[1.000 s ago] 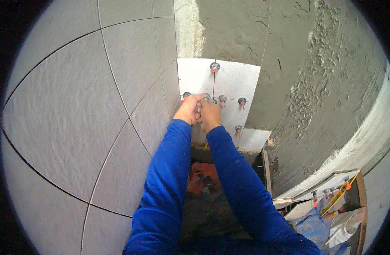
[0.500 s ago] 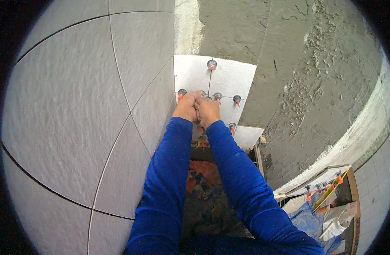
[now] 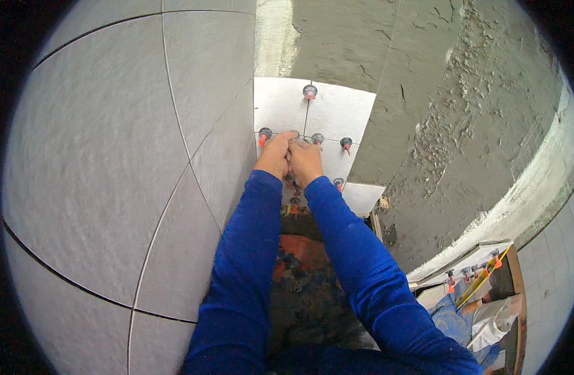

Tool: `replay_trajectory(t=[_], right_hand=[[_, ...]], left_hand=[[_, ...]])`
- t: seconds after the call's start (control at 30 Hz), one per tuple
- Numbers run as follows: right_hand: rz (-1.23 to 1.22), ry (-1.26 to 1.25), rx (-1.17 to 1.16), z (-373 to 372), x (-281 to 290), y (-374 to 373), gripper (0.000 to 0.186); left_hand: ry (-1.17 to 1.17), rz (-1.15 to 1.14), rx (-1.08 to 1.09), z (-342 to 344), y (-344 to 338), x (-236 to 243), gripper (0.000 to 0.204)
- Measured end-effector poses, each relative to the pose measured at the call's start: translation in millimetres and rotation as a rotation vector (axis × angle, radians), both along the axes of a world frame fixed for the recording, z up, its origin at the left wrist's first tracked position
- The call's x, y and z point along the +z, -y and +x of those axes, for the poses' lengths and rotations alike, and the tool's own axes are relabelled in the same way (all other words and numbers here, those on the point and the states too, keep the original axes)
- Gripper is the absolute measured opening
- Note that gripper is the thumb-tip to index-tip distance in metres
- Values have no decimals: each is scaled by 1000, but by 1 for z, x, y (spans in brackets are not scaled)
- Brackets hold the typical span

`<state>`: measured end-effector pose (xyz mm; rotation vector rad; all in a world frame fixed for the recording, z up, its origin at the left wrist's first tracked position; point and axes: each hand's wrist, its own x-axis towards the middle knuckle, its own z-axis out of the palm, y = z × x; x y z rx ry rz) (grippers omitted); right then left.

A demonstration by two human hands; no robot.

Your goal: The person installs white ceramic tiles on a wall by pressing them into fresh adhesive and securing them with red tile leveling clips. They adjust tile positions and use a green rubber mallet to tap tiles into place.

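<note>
Two hands [image 3: 291, 159] together among five tile-levelling clips [image 3: 309, 91] on pale tiles [image 3: 277, 106].

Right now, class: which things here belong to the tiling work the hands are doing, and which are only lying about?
In use: left hand, right hand, white tiles, levelling clips, mortar wall.
Lying about: crate of odds and ends, finished grey tiles.

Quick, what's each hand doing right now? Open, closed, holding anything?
Left hand: closed, fingers curled at a levelling clip on the white tiles; the clip itself is hidden.
Right hand: closed, pressed against the left hand at the same spot; cannot tell what it holds.
</note>
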<state>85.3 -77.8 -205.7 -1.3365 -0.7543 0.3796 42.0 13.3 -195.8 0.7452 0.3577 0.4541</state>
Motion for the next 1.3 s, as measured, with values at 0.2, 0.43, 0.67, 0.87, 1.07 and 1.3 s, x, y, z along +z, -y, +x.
replay_trajectory(t=[0.2, 0.43, 0.67, 0.87, 1.07, 1.3], right_hand=[[-58, 226, -177, 3, -9, -6, 27], [-30, 326, -209, 6, -10, -10, 29], [-92, 393, -268, 5, -6, -4, 27], [-67, 362, -212, 4, 0, 0, 27], [-39, 300, -159, -4, 1, 8, 22], [-46, 660, -443, -9, -2, 0, 23]], left_hand=[[-15, 8, 127, 5, 3, 2, 19], [-104, 157, 270, 1, 11, 10, 19], [-195, 318, 333, 6, 5, 12, 16], [-821, 2000, 322, -9, 5, 26, 26], [-1028, 1948, 332, 2, 12, 44, 30], [-1089, 1515, 502, -11, 36, 72, 33]])
